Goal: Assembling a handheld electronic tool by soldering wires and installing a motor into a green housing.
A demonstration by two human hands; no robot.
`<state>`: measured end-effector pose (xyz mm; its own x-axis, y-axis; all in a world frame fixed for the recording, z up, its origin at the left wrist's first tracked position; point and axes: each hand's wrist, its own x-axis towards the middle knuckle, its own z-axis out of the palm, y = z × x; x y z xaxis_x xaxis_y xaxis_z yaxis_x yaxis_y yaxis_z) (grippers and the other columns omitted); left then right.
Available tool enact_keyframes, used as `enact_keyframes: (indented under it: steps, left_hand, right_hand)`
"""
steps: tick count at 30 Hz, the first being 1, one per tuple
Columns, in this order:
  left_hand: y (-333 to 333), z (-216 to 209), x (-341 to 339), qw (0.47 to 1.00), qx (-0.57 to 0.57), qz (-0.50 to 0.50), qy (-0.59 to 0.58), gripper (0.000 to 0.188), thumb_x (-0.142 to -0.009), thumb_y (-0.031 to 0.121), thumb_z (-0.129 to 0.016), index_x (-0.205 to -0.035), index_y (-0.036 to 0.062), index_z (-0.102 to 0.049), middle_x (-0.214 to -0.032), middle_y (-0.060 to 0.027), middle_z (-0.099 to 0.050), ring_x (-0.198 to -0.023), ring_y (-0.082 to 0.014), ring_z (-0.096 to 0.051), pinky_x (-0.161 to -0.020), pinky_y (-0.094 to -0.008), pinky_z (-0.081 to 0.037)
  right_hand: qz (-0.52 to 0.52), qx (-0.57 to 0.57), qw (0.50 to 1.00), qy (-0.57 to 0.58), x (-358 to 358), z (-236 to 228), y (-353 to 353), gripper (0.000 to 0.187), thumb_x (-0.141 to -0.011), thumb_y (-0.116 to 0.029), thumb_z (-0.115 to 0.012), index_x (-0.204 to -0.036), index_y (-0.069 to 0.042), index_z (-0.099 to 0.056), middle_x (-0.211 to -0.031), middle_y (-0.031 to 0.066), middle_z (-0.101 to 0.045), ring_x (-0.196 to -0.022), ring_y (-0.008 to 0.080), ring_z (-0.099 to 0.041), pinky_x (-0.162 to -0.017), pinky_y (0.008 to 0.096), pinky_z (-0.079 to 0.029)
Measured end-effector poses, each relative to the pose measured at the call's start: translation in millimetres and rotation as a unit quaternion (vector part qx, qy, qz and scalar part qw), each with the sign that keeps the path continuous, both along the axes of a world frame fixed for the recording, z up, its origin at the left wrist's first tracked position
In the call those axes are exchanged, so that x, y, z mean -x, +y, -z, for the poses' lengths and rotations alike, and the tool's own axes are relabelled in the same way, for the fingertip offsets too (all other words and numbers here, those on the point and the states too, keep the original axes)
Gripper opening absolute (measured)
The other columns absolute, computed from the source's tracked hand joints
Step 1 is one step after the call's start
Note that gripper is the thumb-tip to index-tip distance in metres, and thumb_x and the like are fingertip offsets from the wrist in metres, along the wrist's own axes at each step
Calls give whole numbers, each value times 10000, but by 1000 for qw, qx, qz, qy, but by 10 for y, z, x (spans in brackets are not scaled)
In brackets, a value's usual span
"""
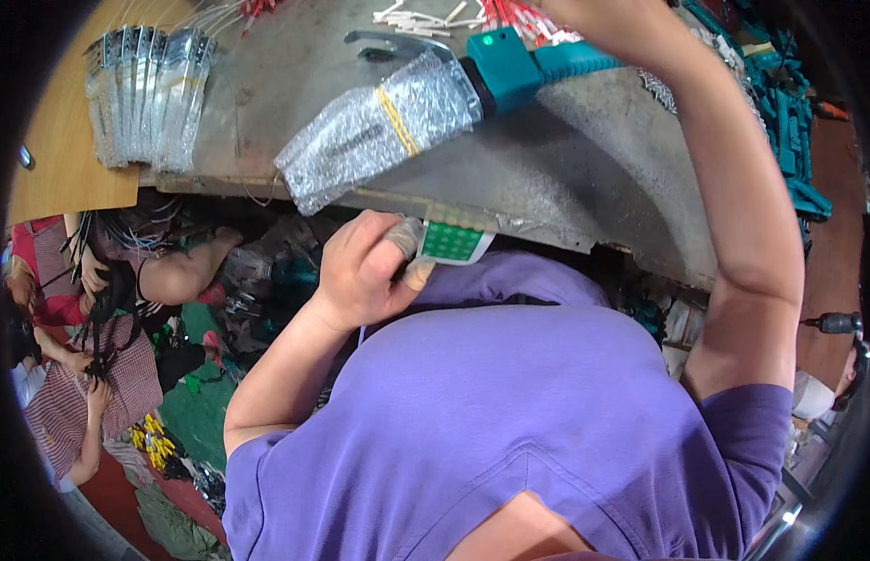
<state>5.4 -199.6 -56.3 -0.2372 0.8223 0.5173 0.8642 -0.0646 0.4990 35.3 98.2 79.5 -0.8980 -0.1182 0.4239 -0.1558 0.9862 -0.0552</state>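
Observation:
My left hand (pixel 365 271) pinches a small sheet of green stickers (pixel 454 241) with a pale border, at the table's front edge. Some of its fingertips look wrapped in pale tape. My right hand (pixel 608 23) reaches over the table to the top edge of the picture, where its fingers are cut off, so I cannot see what they do. Below it lies a tool with a teal handle (pixel 505 70) and a metal hook-like end. Bubble wrap (pixel 388 131) with a yellow band covers the tool's front part.
Several bubble-wrapped pieces (pixel 150 93) stand in a row at the far left. Red and white wire ends (pixel 519 19) lie at the back. Teal housings (pixel 786 122) are heaped at the right, near a power screwdriver (pixel 833 323). Other people (pixel 79 374) work at the left.

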Motion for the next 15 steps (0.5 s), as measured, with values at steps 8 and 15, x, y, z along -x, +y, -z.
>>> enact_keyframes:
  steps: [8,15]
  left_hand:
    - [43,299,-397,872,-49,-38,-485,731,-836,46,-698,-1357,28,-186,-1132,-176,-597,-1003,-217,-604,-882,-352,-474]
    - [101,267,-422,875,-94,-77,-469,625,-851,-106,-599,-1333,36,-228,-1058,-141,-576,-990,-175,-583,-860,-304,-480]
  right_hand:
    - [-113,411,895,-130,-1100,749,-961,280,-795,-3,-636,-1043,-35,-511,-936,138,-585,-904,335,-580,-766,422,-468]
    - [-71,357,929,-71,-930,1064,-1241,385,-724,64,-607,-1085,6,-486,-1003,176,-584,-957,375,-558,-811,433,-463]
